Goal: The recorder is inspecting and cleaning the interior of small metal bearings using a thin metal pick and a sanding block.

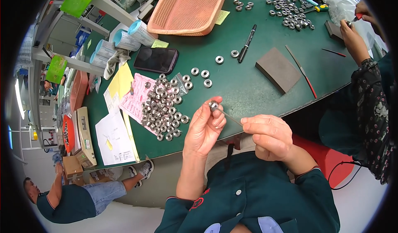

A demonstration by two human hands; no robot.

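Observation:
My left hand [202, 129] pinches a small round metal ring [213, 105] between thumb and fingers, just above the near edge of the green table. From the right, my right hand [267, 135] grips a thin metal file [230, 117], its handle end hidden inside the fingers. The file's tip meets the ring; how deep it sits in the bore is too small to tell. Left of my left hand lies a heap of similar metal rings [159, 104], partly on a pink sheet [132, 101]. Several single rings [207, 83] are spread beyond my hands.
A grey-brown block [278, 70], a red-handled file [306, 79] and a black marker [247, 44] lie to the right. Farther back are a phone [156, 60], a pink basket [186, 29] and more rings [290, 13]. A co-worker's hand [355, 42] works at far right; another person [78, 195] is at lower left.

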